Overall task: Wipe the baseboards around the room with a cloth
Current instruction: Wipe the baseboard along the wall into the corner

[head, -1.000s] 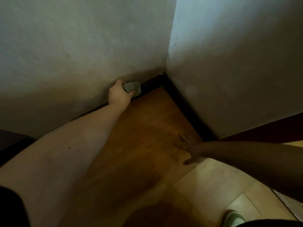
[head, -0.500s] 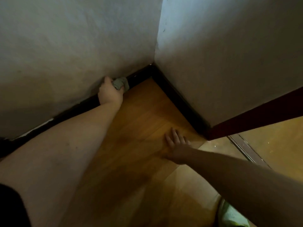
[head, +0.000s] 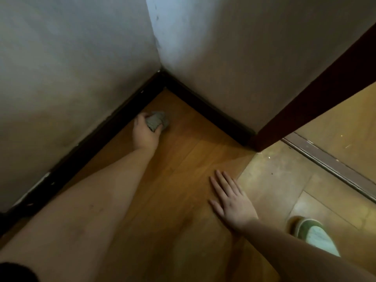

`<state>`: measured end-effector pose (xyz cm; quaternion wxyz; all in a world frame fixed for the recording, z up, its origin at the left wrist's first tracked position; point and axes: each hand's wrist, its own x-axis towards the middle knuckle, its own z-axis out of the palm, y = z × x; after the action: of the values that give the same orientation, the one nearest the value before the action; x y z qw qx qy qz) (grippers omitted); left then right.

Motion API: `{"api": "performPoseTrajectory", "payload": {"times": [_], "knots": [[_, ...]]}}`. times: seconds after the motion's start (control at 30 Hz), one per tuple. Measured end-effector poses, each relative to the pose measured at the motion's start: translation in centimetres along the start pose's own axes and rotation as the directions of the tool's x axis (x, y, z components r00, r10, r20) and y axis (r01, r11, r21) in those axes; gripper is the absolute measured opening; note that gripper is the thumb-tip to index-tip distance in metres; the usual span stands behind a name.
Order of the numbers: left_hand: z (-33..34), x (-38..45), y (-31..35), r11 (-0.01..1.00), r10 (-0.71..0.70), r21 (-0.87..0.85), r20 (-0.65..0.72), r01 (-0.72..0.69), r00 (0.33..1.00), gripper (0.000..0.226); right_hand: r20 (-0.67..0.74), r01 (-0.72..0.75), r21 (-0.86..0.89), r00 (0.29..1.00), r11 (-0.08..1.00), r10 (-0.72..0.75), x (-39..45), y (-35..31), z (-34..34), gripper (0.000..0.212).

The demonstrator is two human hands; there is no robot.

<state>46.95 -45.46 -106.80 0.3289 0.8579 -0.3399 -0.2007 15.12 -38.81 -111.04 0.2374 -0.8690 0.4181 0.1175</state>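
A black baseboard [head: 95, 137] runs along the foot of the left wall and meets a second black baseboard [head: 209, 110] in the room's corner. My left hand [head: 145, 132] grips a bunched grey cloth [head: 157, 122] just off the left baseboard, a short way from the corner, over the wooden floor. My right hand [head: 231, 197] lies flat on the floor with its fingers spread and straight, pointing toward the corner.
A dark red door frame [head: 317, 88] stands at the end of the right wall, with a metal threshold strip [head: 329, 165] and lighter floor beyond. A pale green slipper [head: 314, 236] shows at the lower right. White walls rise on both sides.
My left hand has drawn the cloth off the left baseboard and out over the floor. My right hand has slid back from the door-frame end, and my view has tilted down.
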Motion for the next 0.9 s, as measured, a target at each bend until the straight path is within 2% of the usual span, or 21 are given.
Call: {"api": "performPoseTrajectory", "payload": {"times": [0.2, 0.37, 0.47, 0.73, 0.9], "knots": [[2.2, 2.2, 2.1, 0.999, -0.020, -0.040, -0.067, 0.018, 0.998, 0.055, -0.056, 0.069, -0.004, 0.996, 0.998, -0.069, 0.0, 0.9, 0.5, 0.064], [2.8, 4.6, 3.5, 0.993, -0.095, -0.083, -0.129, 0.084, 0.987, 0.053, -0.118, 0.064, 0.004, 0.991, 0.998, -0.063, 0.1, 1.2, 0.9, 0.065], [3.3, 6.0, 4.0, 0.993, -0.092, -0.085, -0.145, 0.080, 0.985, 0.053, -0.136, 0.064, 0.005, 0.989, 0.998, -0.063, 0.1, 1.3, 1.3, 0.066], [5.3, 8.1, 4.0, 0.994, -0.081, -0.079, -0.126, 0.071, 0.989, 0.055, -0.199, 0.095, -0.010, 0.975, 0.995, -0.095, 0.0, 1.4, 1.2, 0.067], [6.8, 9.1, 5.1, 0.993, -0.095, -0.080, -0.102, 0.087, 0.990, 0.059, -0.166, 0.097, 0.005, 0.982, 0.995, -0.095, 0.0, 1.5, 1.1, 0.069]]}}
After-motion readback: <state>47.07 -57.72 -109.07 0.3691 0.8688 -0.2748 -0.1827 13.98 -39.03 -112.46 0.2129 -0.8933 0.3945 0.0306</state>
